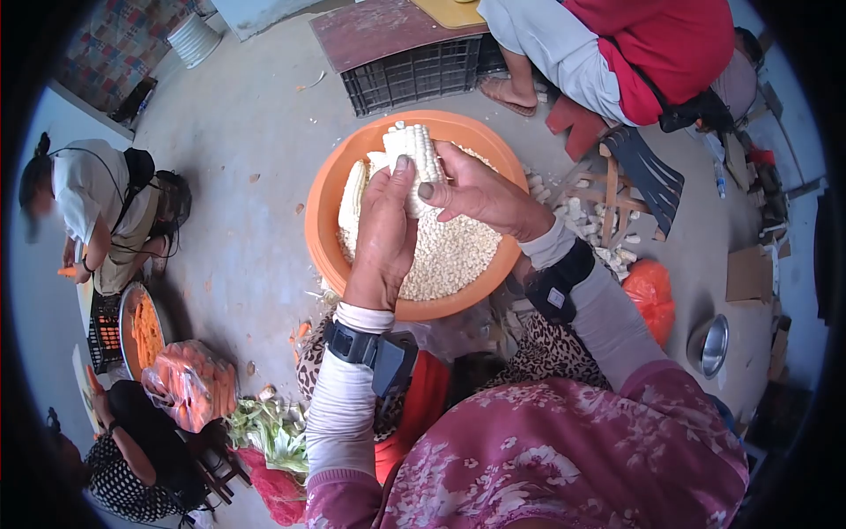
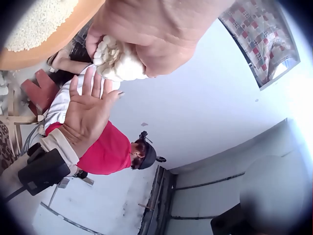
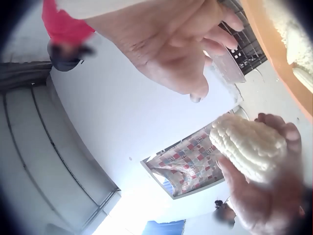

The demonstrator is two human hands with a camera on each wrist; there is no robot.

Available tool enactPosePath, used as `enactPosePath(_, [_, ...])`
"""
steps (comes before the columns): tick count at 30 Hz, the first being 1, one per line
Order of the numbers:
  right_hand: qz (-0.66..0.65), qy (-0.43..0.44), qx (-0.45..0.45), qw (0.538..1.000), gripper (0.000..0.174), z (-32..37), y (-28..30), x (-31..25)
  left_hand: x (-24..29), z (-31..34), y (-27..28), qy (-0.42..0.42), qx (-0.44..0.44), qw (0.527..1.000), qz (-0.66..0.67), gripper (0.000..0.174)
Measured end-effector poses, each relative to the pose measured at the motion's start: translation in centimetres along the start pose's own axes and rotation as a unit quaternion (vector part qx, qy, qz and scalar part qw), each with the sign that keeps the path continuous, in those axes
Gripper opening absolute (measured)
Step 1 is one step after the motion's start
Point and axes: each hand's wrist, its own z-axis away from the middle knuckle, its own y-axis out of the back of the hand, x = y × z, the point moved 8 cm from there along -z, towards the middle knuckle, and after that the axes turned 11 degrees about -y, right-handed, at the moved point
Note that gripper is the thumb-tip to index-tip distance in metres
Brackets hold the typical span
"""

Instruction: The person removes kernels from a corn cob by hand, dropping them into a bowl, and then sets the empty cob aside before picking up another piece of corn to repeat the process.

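Note:
Pale corn on the cob is gripped by my left hand, thumb along its front, above an orange basin of loose kernels. At the cob's right side is my right hand. The left wrist view shows the left hand curled round the cob, with the right hand spread beside it. In the right wrist view the right hand is apart from the cob, its fingers loosely bent. More cobs lie in the basin's left side.
A black crate stands beyond the basin. A person in red sits at upper right near stripped cobs and a slatted stool. Two people are at left, by a bowl of carrots and a carrot bag.

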Motion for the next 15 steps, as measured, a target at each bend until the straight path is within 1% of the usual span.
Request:
enactPosePath(2, [-0.006, 0.101, 0.036, 0.994, 0.075, -0.6, -0.7, -0.6, 0.1, -0.4, 0.8, -0.039, 0.031, 0.999, -0.014, 0.029])
enactPosePath(3, [-0.007, 0.103, 0.039, 0.994, 0.075, -0.8, -0.4, -0.3, 0.0, -0.4, 0.8, -0.038, 0.028, 0.999, -0.016, 0.029])
enactPosePath(5, [-0.067, 0.038, 0.013, 0.997, 0.072, -1.5, 0.1, 1.0, 0.1, -0.4, 1.2, -0.032, 0.039, 0.995, -0.086, 0.026])
enactPosePath(6, [-0.067, 0.04, 0.013, 0.997, 0.072, -1.5, 0.5, 0.9, 0.4, -0.3, 1.1, -0.033, 0.039, 0.995, -0.087, 0.026])
enactPosePath(8, [-0.012, 0.076, 0.036, 0.996, 0.064, -1.0, 1.3, 0.1, 1.5, -0.3, 0.5, -0.059, 0.006, 0.979, -0.195, 0.028])
enactPosePath(9, [-0.004, 0.069, 0.023, 0.997, 0.065, -0.2, 1.0, -1.2, 2.0, -0.4, 0.5, -0.082, -0.004, 0.975, -0.205, 0.04])
enactPosePath(10, [-0.003, 0.069, 0.022, 0.997, 0.065, -0.1, 1.3, -1.1, 2.1, -0.5, 0.7, -0.082, -0.004, 0.975, -0.205, 0.04])
enactPosePath(12, [0.114, 0.098, 0.073, 0.986, 0.068, 0.3, 2.0, -1.5, 3.6, -0.5, 1.7, -0.139, 0.032, 0.934, -0.328, 0.051])
enactPosePath(13, [0.115, 0.098, 0.073, 0.986, 0.068, 0.5, 2.2, -1.5, 4.0, -0.4, 1.6, -0.143, 0.02, 0.935, -0.324, 0.059])
enactPosePath(14, [0.121, 0.082, 0.065, 0.987, 0.069, 0.6, 2.2, -1.4, 4.3, -0.4, 1.8, -0.144, 0.02, 0.935, -0.323, 0.059])
enactPosePath(15, [0.126, 0.066, 0.058, 0.988, 0.07, 0.6, 2.3, -1.2, 4.4, -0.4, 1.5, -0.145, -0.016, 0.934, -0.326, 0.055])
